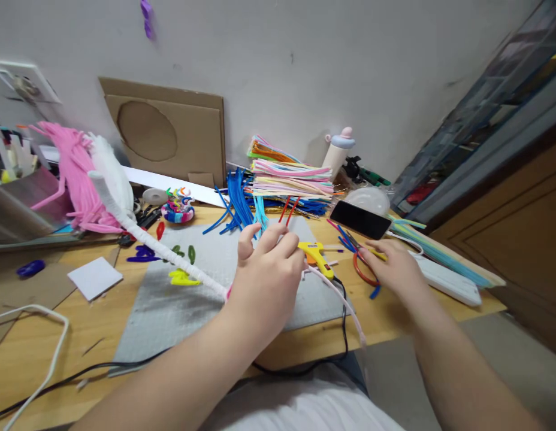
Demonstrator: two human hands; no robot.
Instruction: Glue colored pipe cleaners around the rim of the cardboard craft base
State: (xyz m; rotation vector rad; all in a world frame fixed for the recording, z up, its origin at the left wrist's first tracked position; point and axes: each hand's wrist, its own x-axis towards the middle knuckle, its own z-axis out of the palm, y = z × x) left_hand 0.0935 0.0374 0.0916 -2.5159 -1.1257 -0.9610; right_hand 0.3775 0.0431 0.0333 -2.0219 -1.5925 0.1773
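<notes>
My left hand [271, 272] is closed around the lower end of a long stick wrapped in white fuzzy material [170, 254], which slants up to the left. A bit of bright pink shows where the stick enters my fist. From the other side of the fist a pale pink pipe cleaner [336, 290] trails down to the right. My right hand [397, 263] has its fingers on the orange and yellow handles of a pair of scissors [364, 272], whose blades point away at the table's right. Beside my left hand lies a yellow hot glue gun [320, 260] with a black cord.
Under the hands is a grey cutting mat [170, 323]. Bundles of coloured pipe cleaners [291, 179] lie by the wall, near a bottle [338, 152]. A phone [361, 219] and a white power strip [446, 278] are at right. Cardboard [192, 131] leans behind; pink pipe cleaners [75, 173] stand left.
</notes>
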